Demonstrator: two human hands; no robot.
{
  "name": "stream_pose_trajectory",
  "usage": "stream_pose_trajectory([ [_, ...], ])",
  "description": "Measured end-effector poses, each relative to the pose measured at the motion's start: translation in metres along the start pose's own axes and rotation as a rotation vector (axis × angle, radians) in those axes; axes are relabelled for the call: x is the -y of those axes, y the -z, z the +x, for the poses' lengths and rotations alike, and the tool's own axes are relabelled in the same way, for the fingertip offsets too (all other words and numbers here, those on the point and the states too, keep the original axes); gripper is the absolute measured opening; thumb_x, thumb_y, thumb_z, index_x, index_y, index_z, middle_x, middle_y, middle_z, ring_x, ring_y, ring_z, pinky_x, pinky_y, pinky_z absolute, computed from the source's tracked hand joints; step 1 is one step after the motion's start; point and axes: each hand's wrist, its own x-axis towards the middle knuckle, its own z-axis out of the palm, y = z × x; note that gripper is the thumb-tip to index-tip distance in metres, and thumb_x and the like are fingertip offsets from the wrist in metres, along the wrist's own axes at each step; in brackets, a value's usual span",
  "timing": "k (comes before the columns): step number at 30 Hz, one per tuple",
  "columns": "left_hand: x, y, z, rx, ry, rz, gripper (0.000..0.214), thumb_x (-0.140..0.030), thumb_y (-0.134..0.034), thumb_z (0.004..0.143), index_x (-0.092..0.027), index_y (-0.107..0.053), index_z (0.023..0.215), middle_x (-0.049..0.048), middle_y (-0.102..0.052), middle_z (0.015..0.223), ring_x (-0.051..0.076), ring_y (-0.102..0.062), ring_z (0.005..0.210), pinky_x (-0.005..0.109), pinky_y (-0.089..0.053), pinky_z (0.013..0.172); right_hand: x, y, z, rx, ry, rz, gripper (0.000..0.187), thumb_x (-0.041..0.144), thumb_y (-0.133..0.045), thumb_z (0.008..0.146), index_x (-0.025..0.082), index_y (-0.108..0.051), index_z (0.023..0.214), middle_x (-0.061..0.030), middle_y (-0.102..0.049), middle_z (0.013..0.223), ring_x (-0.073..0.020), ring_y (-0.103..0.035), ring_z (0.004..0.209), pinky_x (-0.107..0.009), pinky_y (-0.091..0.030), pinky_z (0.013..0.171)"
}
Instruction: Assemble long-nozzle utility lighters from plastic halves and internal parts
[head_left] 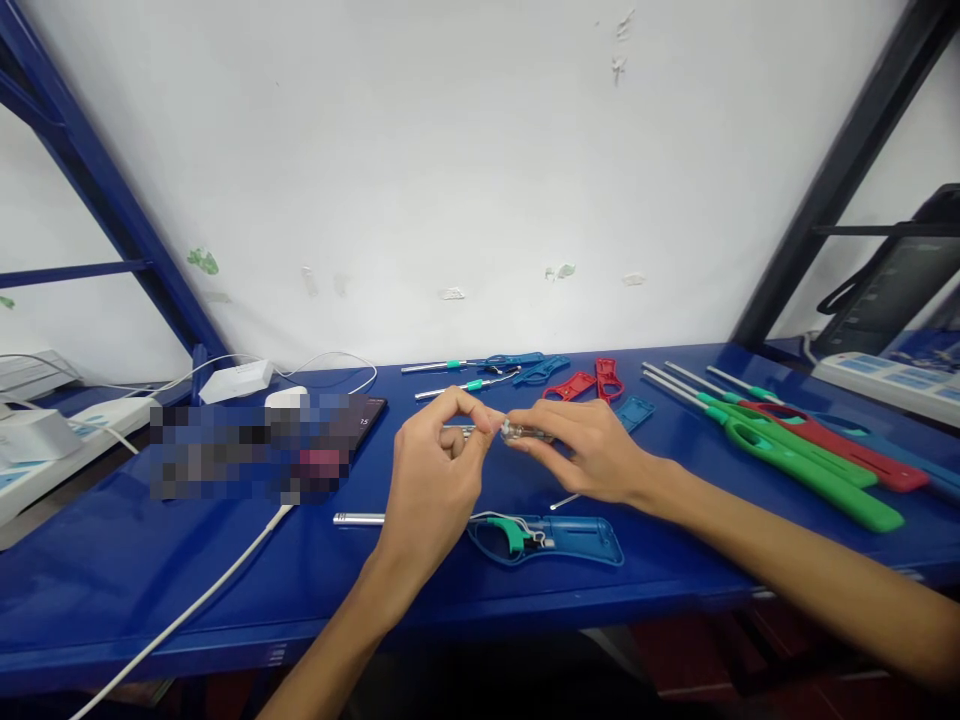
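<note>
Above the blue table, my left hand is closed in a pinch. Its thumb and index fingertip meet at the tip of a small clear and silvery part; whatever lies between them is too small to make out. My right hand grips that part between thumb and fingers, which cover most of it. Below both hands lies an open blue lighter handle half with a green trigger, white wires and a metal tube reaching left. A thin rod rests just under my right hand.
Assembled long lighters, green and red among them, lie at right. Red handle halves, blue halves and metal tubes sit near the wall. A phone, white cable and power strip are at left.
</note>
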Motion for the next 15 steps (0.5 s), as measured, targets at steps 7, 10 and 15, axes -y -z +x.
stream_pose_trajectory([
  [7, -0.0016, -0.0011, -0.0025, -0.067, -0.122, 0.177, 0.010, -0.028, -0.073, 0.092, -0.023, -0.064, 0.093, 0.0014, -0.075, 0.092, 0.006, -0.035, 0.044, 0.028, -0.030, 0.050, 0.0021, 0.0011, 0.0018, -0.055, 0.009, -0.039, 0.023, 0.028, -0.055, 0.108, 0.015, -0.073, 0.114, -0.0057, -0.079, 0.087, -0.0143, -0.068, 0.067, -0.028, -0.049, 0.059],
  [10, -0.0010, 0.0004, -0.0011, -0.058, -0.136, 0.204, 0.007, -0.026, -0.071, 0.093, -0.022, -0.065, 0.092, 0.0009, -0.075, 0.095, 0.006, -0.033, 0.044, 0.028, -0.029, 0.048, 0.0024, 0.0019, 0.0023, -0.068, 0.009, -0.050, 0.023, 0.029, -0.056, 0.108, 0.015, -0.073, 0.113, -0.0053, -0.079, 0.087, -0.0140, -0.068, 0.066, -0.028, -0.049, 0.058],
  [15, 0.0016, 0.0080, 0.0048, 0.008, -0.091, 0.210, 0.013, -0.026, -0.071, 0.091, -0.023, -0.068, 0.102, -0.0007, -0.076, 0.100, 0.005, -0.040, 0.043, 0.025, -0.035, 0.048, 0.0024, 0.0033, 0.0035, -0.064, 0.012, -0.058, 0.021, 0.029, -0.058, 0.108, 0.015, -0.072, 0.113, -0.0036, -0.078, 0.085, -0.0127, -0.066, 0.062, -0.027, -0.047, 0.055],
])
